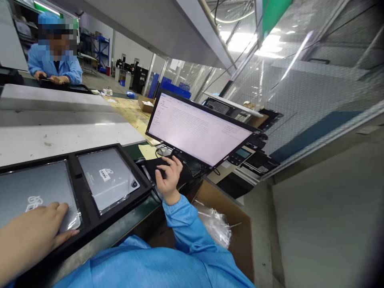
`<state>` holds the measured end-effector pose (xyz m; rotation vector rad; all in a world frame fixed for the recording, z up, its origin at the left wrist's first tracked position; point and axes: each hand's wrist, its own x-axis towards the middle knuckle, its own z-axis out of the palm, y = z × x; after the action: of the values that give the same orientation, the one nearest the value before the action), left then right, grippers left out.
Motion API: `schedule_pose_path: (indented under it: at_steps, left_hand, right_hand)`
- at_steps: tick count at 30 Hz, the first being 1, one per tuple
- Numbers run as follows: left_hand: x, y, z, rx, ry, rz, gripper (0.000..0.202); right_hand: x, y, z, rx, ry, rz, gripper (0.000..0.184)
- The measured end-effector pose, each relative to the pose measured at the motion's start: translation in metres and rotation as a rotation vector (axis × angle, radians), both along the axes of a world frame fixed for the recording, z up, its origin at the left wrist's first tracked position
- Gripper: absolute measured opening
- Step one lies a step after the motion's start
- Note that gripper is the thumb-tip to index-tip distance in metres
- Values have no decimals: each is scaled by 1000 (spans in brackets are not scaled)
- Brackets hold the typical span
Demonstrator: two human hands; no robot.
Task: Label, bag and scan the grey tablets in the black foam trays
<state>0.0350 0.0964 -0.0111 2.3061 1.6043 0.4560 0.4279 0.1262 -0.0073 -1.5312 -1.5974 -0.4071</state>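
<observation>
At the lower left, my left hand [39, 228] rests on a grey tablet [57, 180] in clear film, lying back up in a black tray [85, 204]. Its thumb stretches along the tray's front wall, apart from the bent fingers, whose tips are partly hidden. A second film-wrapped tablet [112, 178], with a white barcode label and a camera at one corner, fills the compartment to the right. My right hand [169, 178] is raised beyond the tray's right end, in front of the monitor [192, 128]. Its fingers are apart and slightly curled, with nothing visible between them.
Below my right arm stands a cardboard box [240, 224] with clear plastic film [214, 226] inside. Cables and a yellow paper [147, 152] lie by the monitor's base. A shelf [156, 28] hangs overhead. Across the white line [60, 132], a co-worker [57, 60] handles a dark object.
</observation>
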Motion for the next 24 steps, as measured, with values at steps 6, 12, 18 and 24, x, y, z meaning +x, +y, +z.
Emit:
schedule_pose_path:
  at_steps: [6, 12, 18, 24]
  left_hand:
    - [-4, 12, 21, -147, 216, -42, 48]
    - [-48, -19, 52, -199, -140, 474, 67]
    - [-48, -60, 40, 8, -472, 652, 57]
    - [-32, -69, 25, 82, -556, 563, 43]
  right_hand:
    - [-102, -1, 57, -131, -144, 901, 10]
    - [-181, 27, 87, -537, -25, 956, 12]
    - [-239, 51, 45, -1255, 104, 881, 22]
    - [-271, 39, 20, -1355, 421, 875, 29]
